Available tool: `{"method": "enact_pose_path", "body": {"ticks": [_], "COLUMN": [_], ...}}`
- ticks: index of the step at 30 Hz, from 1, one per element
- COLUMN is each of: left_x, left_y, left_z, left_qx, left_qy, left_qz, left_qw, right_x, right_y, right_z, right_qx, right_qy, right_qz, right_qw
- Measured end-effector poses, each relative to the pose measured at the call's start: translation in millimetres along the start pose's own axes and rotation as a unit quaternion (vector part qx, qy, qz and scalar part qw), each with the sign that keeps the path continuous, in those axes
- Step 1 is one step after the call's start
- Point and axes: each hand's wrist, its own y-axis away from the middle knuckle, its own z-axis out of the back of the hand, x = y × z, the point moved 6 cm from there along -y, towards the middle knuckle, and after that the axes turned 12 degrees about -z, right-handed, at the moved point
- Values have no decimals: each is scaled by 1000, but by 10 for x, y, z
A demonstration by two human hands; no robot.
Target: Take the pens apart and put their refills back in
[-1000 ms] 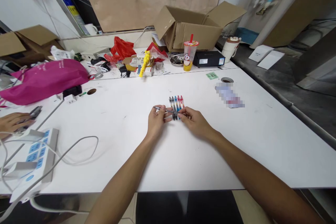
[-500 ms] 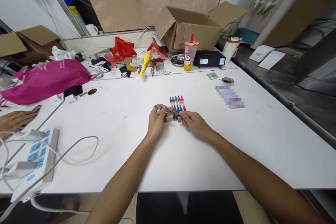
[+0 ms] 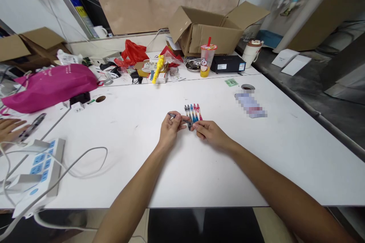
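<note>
My left hand (image 3: 170, 129) is closed around a dark pen (image 3: 171, 114), whose rear end sticks out above the thumb. Facing it, my right hand (image 3: 211, 133) pinches at the pen's front end with thumb and fingertips; the exact contact is too small to make out. Just beyond the fingers, several click pens lie side by side on the white table: dark ones (image 3: 186, 109), blue ones (image 3: 192, 111) and red ones (image 3: 199, 111). Their lower ends are partly hidden by my hands.
Another person's hand (image 3: 10, 131) rests at the left by a dark flat object (image 3: 33, 124). A power strip (image 3: 42, 167) with loose cables lies in front of it. At the back stand a drink cup (image 3: 205, 60) and an open carton (image 3: 212, 38); a blurred-out flat item (image 3: 250, 104) lies right.
My hands stay almost in place, while the pen's front part between them has shifted slightly. At the left, the other person's hand has moved back from the dark object, uncovering more of it.
</note>
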Motion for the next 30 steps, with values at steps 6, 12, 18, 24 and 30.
{"method": "enact_pose_path", "body": {"ticks": [6,12,18,24,30], "left_x": [-34,-59,-75,-3,64], "left_y": [-17,-39,-62,-85,-374], "left_z": [113,200,195,261,367], "left_qx": [-86,-94,-58,-52,-32], "left_qy": [-24,-72,-108,-152,-288], "left_qz": [-59,-70,-45,25,41], "left_qw": [994,990,992,987,956], "right_x": [7,18,-62,-95,-78], "right_y": [-46,4,-24,-82,-92], "right_z": [115,453,562,497,444], "right_qx": [-45,-228,-281,-281,-264], "right_qy": [-90,59,296,405,445], "right_qz": [13,39,-56,-99,-97], "right_qw": [995,971,911,864,850]}}
